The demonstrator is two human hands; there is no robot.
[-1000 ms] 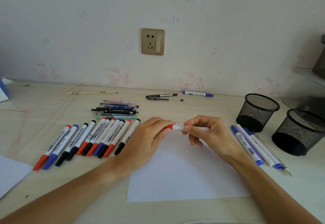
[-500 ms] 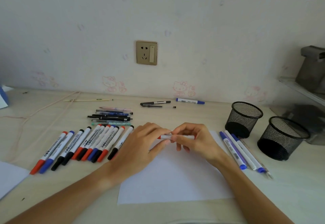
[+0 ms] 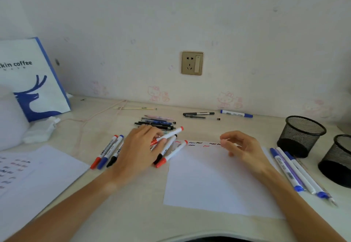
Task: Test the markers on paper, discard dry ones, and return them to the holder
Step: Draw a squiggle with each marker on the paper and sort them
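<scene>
My left hand (image 3: 138, 150) grips a white marker with a red cap (image 3: 168, 136) just above the row of red, blue and black markers (image 3: 107, 152) lying left of the test paper (image 3: 218, 181). The paper bears small red, blue and black squiggles along its top edge. My right hand (image 3: 245, 148) hovers over the paper's upper right part with loosely curled fingers, and I see nothing in it. Two black mesh holders (image 3: 302, 135) (image 3: 338, 164) stand at the right. Several blue and purple markers (image 3: 290, 169) lie between the paper and the holders.
A heap of thin pens (image 3: 155, 123) lies behind my left hand, and loose pens (image 3: 236, 113) lie by the wall. A second marked sheet (image 3: 38, 175) lies at front left. A white and blue coffee bag (image 3: 32, 78) leans at back left.
Both hands held the red marker together over the paper. Now my left hand has carried it left over the marker row, my right hand has let go, and the camera has swung left.
</scene>
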